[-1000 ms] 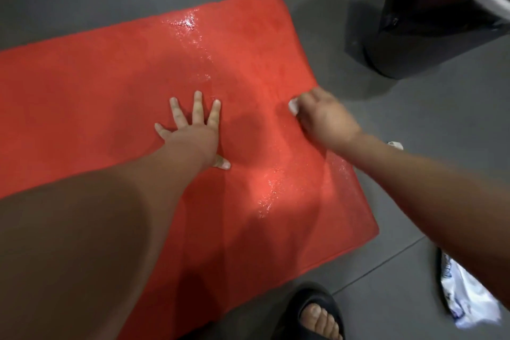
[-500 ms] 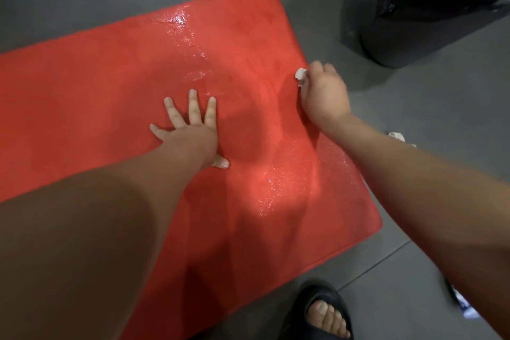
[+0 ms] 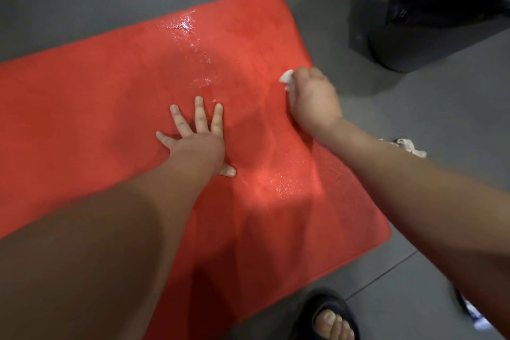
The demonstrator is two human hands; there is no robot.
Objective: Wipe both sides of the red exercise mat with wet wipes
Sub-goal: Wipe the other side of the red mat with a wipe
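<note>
The red exercise mat [image 3: 96, 107] lies flat on the grey floor, with wet shiny streaks across its middle and near its right end. My left hand [image 3: 197, 141] presses flat on the mat with fingers spread. My right hand [image 3: 313, 99] grips a crumpled white wet wipe [image 3: 287, 77] at the mat's right edge; only a bit of the wipe sticks out past the fingers.
A black bin [image 3: 441, 11] stands on the floor at the upper right. A used white wipe [image 3: 411, 146] lies on the floor behind my right forearm. A foot in a black sandal [image 3: 328, 317] is at the bottom, and a wipes packet [image 3: 476, 315] shows at the lower right edge.
My right hand has slid with the wipe along the mat's right edge, away from me. My left hand has stayed pressed in place.
</note>
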